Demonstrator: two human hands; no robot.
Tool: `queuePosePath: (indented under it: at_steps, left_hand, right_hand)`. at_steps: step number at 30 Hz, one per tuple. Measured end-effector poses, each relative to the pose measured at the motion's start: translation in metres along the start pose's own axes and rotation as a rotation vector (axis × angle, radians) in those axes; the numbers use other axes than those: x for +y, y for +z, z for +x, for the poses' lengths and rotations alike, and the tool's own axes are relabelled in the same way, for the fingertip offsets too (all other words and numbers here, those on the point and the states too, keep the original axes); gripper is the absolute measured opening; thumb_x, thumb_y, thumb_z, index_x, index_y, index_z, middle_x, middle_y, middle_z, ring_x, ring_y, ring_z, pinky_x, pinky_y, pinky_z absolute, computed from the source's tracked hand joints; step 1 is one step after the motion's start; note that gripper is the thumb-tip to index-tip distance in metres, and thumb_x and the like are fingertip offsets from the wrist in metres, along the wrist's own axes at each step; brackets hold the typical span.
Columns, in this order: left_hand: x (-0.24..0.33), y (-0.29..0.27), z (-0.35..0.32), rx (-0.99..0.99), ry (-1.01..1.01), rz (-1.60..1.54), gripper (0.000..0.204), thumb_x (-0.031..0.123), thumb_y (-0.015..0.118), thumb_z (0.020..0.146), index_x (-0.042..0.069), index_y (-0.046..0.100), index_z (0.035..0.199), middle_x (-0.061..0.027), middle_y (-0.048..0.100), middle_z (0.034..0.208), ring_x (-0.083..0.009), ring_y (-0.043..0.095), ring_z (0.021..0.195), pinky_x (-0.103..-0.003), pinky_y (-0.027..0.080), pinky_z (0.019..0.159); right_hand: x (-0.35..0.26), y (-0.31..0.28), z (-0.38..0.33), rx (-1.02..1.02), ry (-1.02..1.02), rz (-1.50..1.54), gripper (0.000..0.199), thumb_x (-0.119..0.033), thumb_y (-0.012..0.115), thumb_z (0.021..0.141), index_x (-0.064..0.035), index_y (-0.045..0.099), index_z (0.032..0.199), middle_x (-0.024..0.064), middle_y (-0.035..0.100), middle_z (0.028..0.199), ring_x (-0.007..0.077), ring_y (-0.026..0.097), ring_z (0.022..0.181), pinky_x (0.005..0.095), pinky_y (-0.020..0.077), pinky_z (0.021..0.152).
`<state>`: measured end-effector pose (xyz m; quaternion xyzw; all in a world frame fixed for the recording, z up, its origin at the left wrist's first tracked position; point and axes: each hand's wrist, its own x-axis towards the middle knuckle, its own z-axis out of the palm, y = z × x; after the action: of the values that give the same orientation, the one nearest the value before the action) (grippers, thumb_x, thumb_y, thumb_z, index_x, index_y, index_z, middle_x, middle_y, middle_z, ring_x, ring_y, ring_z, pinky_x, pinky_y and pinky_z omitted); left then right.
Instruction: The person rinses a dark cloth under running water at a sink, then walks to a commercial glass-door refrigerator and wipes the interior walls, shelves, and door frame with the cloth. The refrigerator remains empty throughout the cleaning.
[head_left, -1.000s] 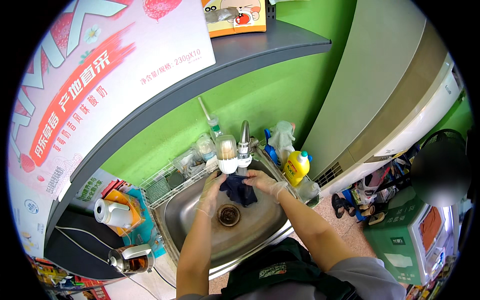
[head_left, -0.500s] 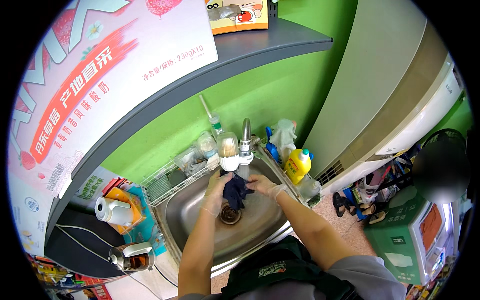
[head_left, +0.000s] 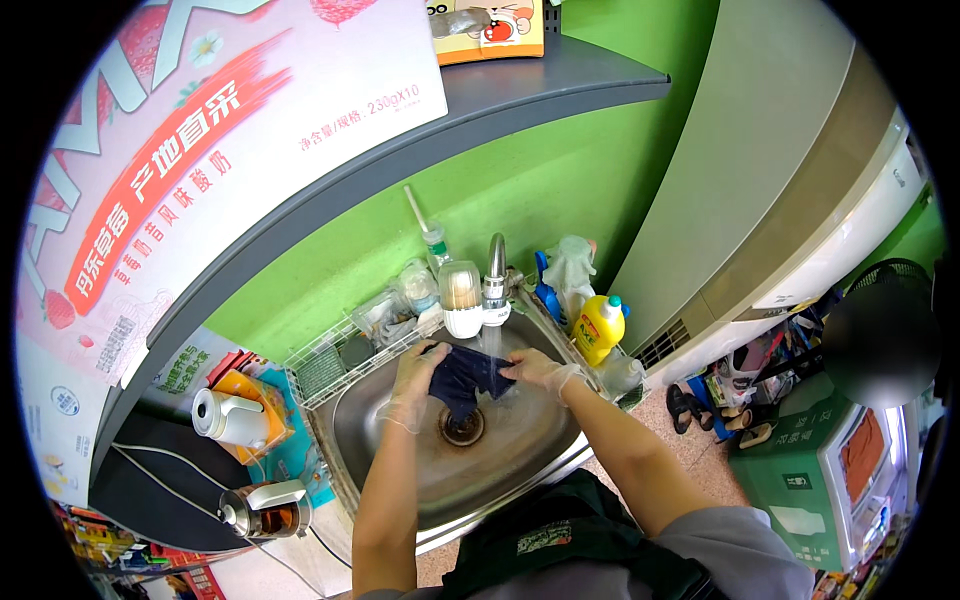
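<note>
A dark navy cloth (head_left: pixel 462 378) hangs stretched between my hands over the metal sink (head_left: pixel 375 455), under running water from the faucet (head_left: pixel 497 265). My left hand (head_left: pixel 416 372), in a thin clear glove, grips the cloth's left edge. Its right edge is pinched in my right hand (head_left: pixel 535 370), gloved the same way. Just below the cloth's lower end lies the round drain (head_left: pixel 462 428). A white filter with a clear dome (head_left: pixel 461 300) is fitted beside the faucet.
Right of the sink stand a yellow detergent bottle (head_left: pixel 600 330) and a plastic bag (head_left: pixel 574 272). A white wire rack (head_left: pixel 325 372) with containers runs along the back left. At left are a white kettle (head_left: pixel 232 416) and a glass teapot (head_left: pixel 268 510). A dark shelf (head_left: pixel 590 75) overhangs.
My hands have moved apart, the left one outward to the left and the right one slightly right. The bunched cloth is now spread wider between them.
</note>
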<state>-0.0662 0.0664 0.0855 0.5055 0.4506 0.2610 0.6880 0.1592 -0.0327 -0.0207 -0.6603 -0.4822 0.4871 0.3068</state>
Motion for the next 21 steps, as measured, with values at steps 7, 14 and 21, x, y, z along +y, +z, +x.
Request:
queuePosePath:
  at_steps: [7,14,21]
  left_hand:
    - [-0.021,-0.010,0.006,-0.016,-0.056,0.101,0.016,0.014,0.068,0.090,0.000,0.067,0.098,-0.0022,0.068,0.088,-0.0093,0.060,0.078,-0.025,0.047,0.071]
    - [-0.034,0.008,0.020,-0.050,-0.050,-0.060,0.016,0.012,0.070,0.089,0.001,0.069,0.100,-0.0010,0.068,0.087,-0.0094,0.061,0.077,-0.024,0.048,0.069]
    - [-0.034,0.054,0.021,-0.074,0.042,0.031,0.027,0.010,0.070,0.089,-0.001,0.064,0.113,-0.0035,0.066,0.098,-0.0119,0.060,0.087,-0.026,0.047,0.078]
  right_hand:
    - [-0.015,0.000,-0.001,0.229,0.274,0.970,0.037,-0.030,0.067,0.091,-0.0068,0.057,0.118,0.0022,0.062,0.106,0.0131,0.056,0.102,0.0295,0.0424,0.093]
    - [-0.044,-0.005,-0.015,-0.010,0.039,1.137,0.023,-0.012,0.058,0.094,-0.0053,0.056,0.116,0.0056,0.063,0.106,0.0195,0.063,0.095,0.0307,0.0494,0.090]
    - [-0.062,0.022,-0.021,0.060,-0.068,0.873,0.052,-0.004,0.064,0.082,-0.0021,0.049,0.133,0.0114,0.062,0.114,0.0196,0.058,0.110,0.0331,0.0443,0.097]
